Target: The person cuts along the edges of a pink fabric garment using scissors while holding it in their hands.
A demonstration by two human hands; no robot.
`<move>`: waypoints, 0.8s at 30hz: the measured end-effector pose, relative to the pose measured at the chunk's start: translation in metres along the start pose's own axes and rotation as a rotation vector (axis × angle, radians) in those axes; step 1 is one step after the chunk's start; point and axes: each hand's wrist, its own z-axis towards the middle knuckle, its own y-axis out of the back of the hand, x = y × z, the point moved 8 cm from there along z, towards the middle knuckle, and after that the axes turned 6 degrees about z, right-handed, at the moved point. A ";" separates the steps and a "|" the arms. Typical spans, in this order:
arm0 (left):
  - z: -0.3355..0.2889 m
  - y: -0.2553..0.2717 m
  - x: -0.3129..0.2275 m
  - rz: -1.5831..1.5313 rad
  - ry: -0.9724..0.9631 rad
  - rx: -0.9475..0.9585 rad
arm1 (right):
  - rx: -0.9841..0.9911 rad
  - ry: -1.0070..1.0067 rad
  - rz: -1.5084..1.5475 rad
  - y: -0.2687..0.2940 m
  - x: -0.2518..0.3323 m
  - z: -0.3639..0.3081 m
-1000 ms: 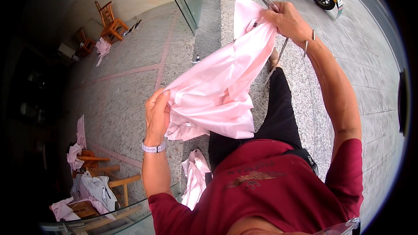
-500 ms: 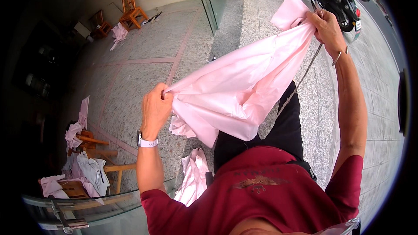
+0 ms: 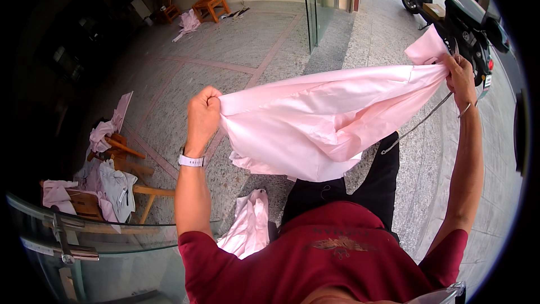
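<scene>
A pale pink garment (image 3: pixel 315 115) that looks like a shirt is stretched between my two hands, its folds sagging in front of my legs. The fingers of my left hand (image 3: pixel 203 115) are closed on its left edge. At the upper right, my right hand (image 3: pixel 462 79) pinches the other end, where a cuff-like flap (image 3: pixel 426 48) sticks out past the fingers. A pointed metal blade (image 3: pixel 456 46), perhaps of scissors, also shows at that hand; its handle is hidden. From there a thin grey cord (image 3: pixel 419 124) hangs down toward my leg.
Another pink garment (image 3: pixel 251 219) lies by my feet. More clothes (image 3: pixel 115 186) are heaped on wooden stools at left, beside a glass door with a metal handle (image 3: pixel 62 236). Wooden chairs (image 3: pixel 210 0) stand at the back, a glass panel (image 3: pixel 311 11) nearby. A scooter (image 3: pixel 472 34) is parked at right.
My hands have spread further apart, pulling the garment wider and more level. The right hand has moved lower and outward, the left slightly up. The background has shifted right as the view turned.
</scene>
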 end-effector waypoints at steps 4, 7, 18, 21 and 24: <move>0.001 0.005 0.008 -0.175 0.092 0.011 | 0.015 -0.032 0.033 -0.007 0.004 -0.002; 0.012 0.012 0.007 -0.219 0.062 -0.017 | 0.009 -0.041 0.032 -0.003 -0.001 0.004; -0.072 0.002 0.105 0.018 0.276 0.266 | 0.266 -0.280 0.006 -0.059 -0.042 -0.100; -0.136 -0.047 0.196 0.146 0.276 0.407 | 0.343 -0.408 -0.010 -0.082 -0.076 -0.137; -0.189 -0.106 0.218 0.313 0.119 0.715 | 0.423 -0.457 -0.016 -0.094 -0.109 -0.158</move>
